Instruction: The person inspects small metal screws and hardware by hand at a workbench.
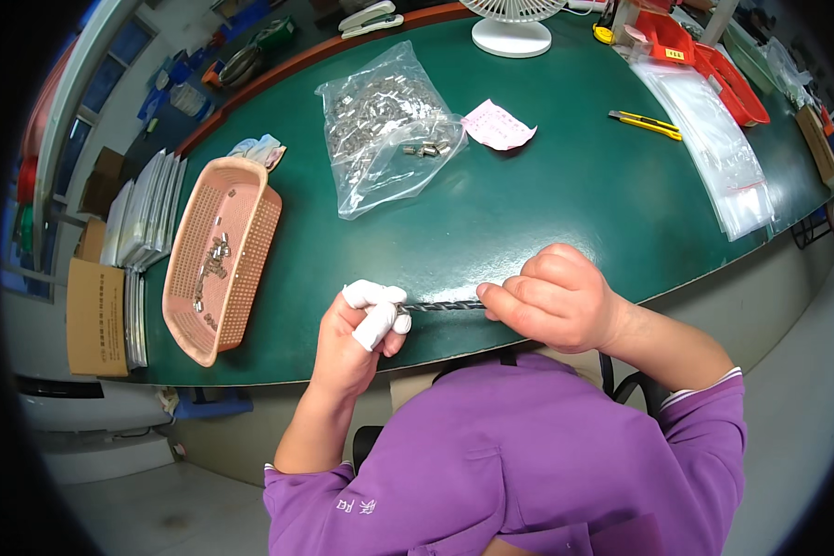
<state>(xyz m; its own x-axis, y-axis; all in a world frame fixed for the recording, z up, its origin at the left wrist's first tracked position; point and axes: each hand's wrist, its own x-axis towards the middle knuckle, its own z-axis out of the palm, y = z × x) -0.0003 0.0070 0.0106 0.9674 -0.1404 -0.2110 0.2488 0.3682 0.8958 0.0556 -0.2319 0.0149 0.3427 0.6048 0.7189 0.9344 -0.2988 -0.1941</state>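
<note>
Above the green tabletop (537, 199), by its near edge, our left hand (346, 335) pinches, with white-covered fingertips (374, 327), a small silvery piece (401, 310) we can barely make out; rightward, a dark, spiral-grooved rod (447, 306) reaches our right hand (560, 298), whose thumb and curled fingers pinch and hide its far end.

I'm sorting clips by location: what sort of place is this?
Probably a small-parts workshop, judging by the clear bag of small metal pieces, the pink basket with similar-looking ones, and the dark spiral rod held over the green table.
</note>
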